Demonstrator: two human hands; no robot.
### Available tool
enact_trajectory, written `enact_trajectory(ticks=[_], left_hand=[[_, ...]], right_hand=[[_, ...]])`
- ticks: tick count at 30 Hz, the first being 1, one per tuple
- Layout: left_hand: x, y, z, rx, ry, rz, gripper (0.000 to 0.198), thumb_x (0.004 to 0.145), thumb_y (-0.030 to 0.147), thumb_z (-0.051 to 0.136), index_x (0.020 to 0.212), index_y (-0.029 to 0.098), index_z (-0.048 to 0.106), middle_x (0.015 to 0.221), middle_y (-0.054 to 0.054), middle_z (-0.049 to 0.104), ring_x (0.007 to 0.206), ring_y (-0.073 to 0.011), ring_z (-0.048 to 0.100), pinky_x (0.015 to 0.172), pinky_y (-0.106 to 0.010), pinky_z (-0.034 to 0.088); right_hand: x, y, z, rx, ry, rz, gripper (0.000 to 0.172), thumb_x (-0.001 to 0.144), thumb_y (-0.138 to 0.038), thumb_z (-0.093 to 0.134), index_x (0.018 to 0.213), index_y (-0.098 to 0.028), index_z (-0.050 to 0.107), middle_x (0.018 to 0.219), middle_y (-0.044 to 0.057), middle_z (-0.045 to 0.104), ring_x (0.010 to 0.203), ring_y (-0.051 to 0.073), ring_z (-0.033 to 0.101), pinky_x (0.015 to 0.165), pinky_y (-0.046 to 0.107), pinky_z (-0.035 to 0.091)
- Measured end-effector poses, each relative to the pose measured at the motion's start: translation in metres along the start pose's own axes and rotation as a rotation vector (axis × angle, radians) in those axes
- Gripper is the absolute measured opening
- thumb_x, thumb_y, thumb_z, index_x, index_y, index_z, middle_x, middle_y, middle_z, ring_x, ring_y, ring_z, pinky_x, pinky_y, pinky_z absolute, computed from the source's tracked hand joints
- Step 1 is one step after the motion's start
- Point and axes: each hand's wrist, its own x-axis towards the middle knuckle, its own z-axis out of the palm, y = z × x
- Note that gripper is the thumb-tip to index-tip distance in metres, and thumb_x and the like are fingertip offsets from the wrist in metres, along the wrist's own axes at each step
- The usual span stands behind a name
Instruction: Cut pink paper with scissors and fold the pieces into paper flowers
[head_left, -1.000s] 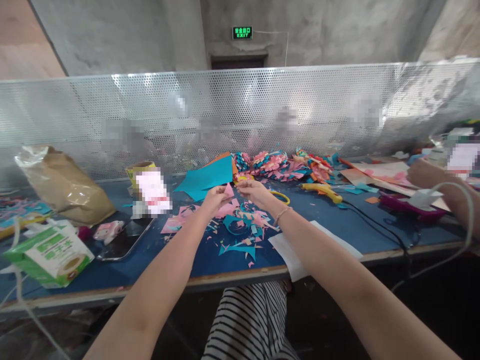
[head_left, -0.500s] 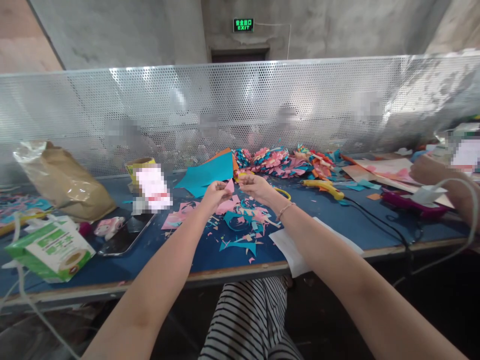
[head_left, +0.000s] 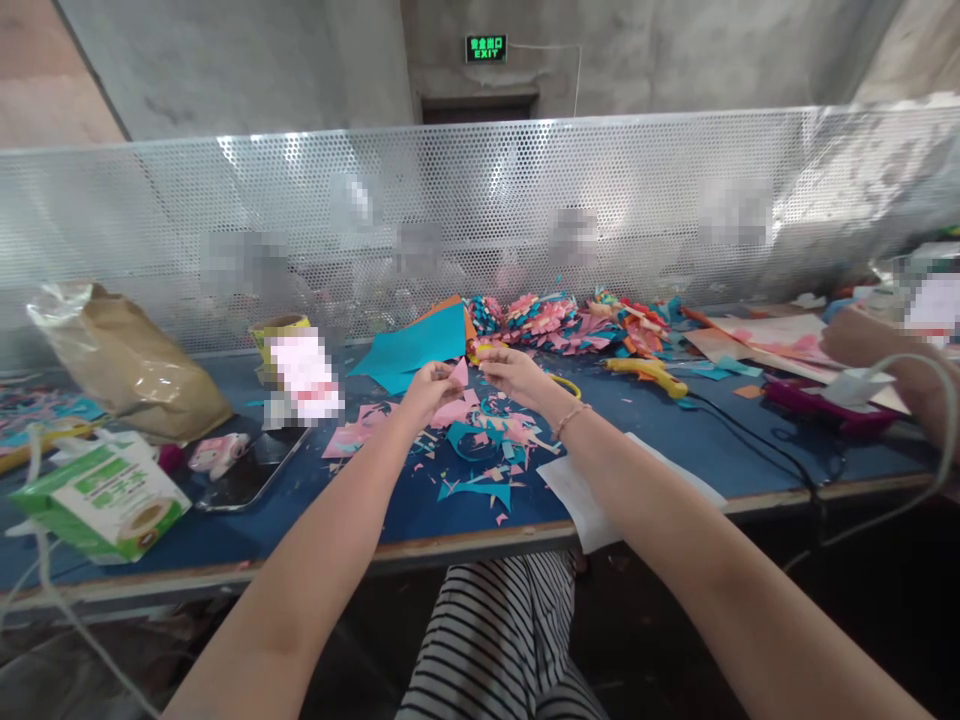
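Note:
My left hand (head_left: pixel 427 392) pinches a small folded piece of pink paper (head_left: pixel 460 374) between thumb and fingertips, above the table. Close by on the right, the fingers of my right hand (head_left: pixel 510 370) are bent together; what they hold, if anything, I cannot make out. A small yellow thing (head_left: pixel 480 351) shows just beyond its fingertips, and a yellow loop (head_left: pixel 568 386) lies behind the wrist. Beneath both hands are cut pink paper scraps (head_left: pixel 352 432) and blue scraps (head_left: pixel 476 490). Behind the left hand lie blue paper sheets (head_left: pixel 420 345).
Paper flowers (head_left: pixel 540 322) are heaped by the perforated metal screen (head_left: pixel 300 200). A yellow glue gun (head_left: pixel 646 374) with a black cord lies right. Left are a phone (head_left: pixel 259 468), a green-and-white box (head_left: pixel 105 500) and a brown bag (head_left: pixel 135 365). Another person's hand (head_left: pixel 862 335) is far right.
Both hands stay almost in the same place, with the pink paper still in the left fingers. The view shifts very slightly.

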Motion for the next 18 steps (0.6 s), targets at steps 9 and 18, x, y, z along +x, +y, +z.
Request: enact_trajectory(ticks=[9,18], left_hand=[[0.005,-0.002,-0.003,0.061,0.046,0.057,0.030,0.048,0.008,0.068,0.065,0.016,0.045,0.059,0.003,0.050,0.056,-0.0112,0.056,0.054,-0.024,0.043],[0.014,-0.011,-0.009,0.084,-0.021,0.102,0.029,0.045,0.017,0.073,0.061,0.016,0.049,0.057,0.003,0.050,0.054,-0.0086,0.050,0.048,-0.021,0.035]], right_hand=[[0.001,-0.002,-0.007,-0.102,0.159,-0.048,0.018,0.052,-0.013,0.069,0.067,-0.017,0.060,0.072,-0.001,0.064,0.067,0.009,0.055,0.057,0.021,0.037],[0.000,-0.001,-0.005,-0.008,0.137,0.031,0.021,0.055,-0.015,0.074,0.071,-0.016,0.059,0.069,-0.001,0.062,0.065,0.007,0.057,0.064,0.021,0.045]])
